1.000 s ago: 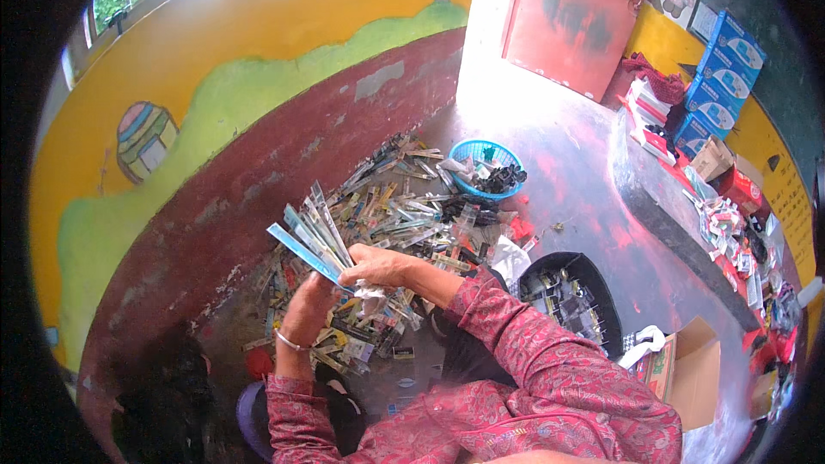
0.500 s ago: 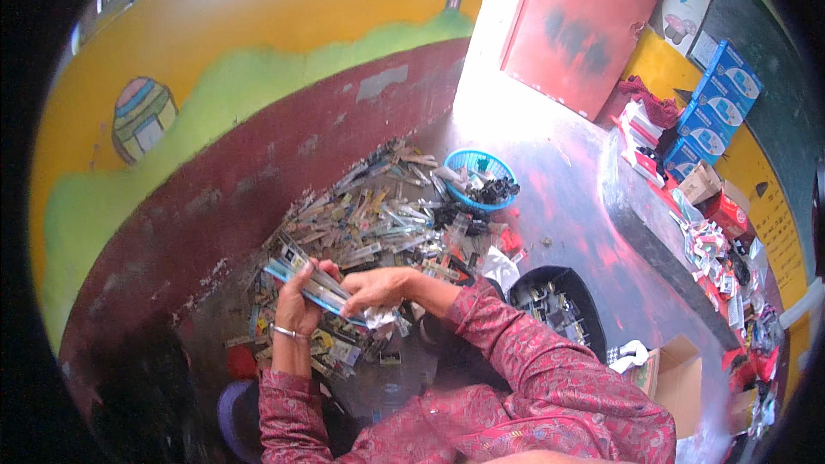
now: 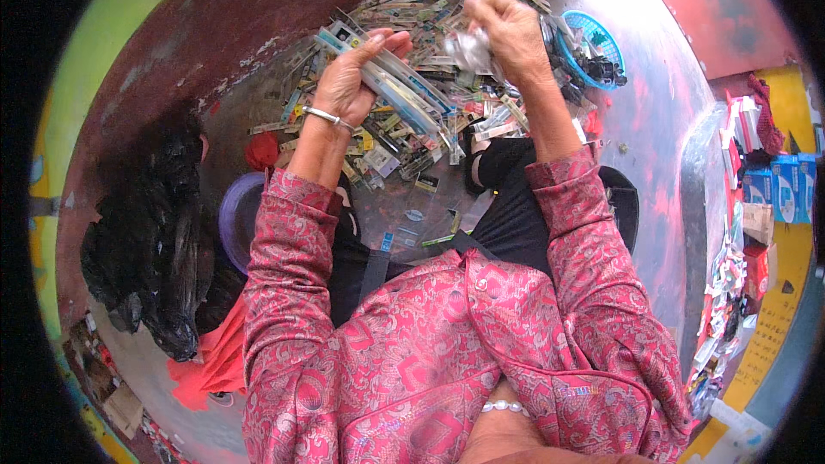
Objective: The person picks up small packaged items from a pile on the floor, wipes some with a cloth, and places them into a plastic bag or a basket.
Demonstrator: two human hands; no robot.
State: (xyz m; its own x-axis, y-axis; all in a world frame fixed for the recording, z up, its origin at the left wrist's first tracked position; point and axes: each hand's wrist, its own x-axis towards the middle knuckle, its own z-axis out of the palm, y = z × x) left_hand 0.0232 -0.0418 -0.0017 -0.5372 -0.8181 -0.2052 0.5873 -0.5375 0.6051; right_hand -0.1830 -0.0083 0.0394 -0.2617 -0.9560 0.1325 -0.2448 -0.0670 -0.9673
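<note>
Above the pile of mixed strips (image 3: 400, 133), a bundle of clear strips (image 3: 404, 101) lies clamped in the grip of the left hand (image 3: 346, 84), liable to slide apart should that hold slacken, while the right hand (image 3: 514, 41) pinches a blurred white wad (image 3: 468, 50).

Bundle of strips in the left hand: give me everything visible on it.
The bundle of strips is several long, narrow pieces, clear or pale and looking like plastic, some with blue along them. They lie roughly side by side, slanting from upper left to lower right in the picture. The left hand grips the upper part, thumb across it; the lower-right end sticks out free, above the littered pile. Exact count can't be made out.
</note>
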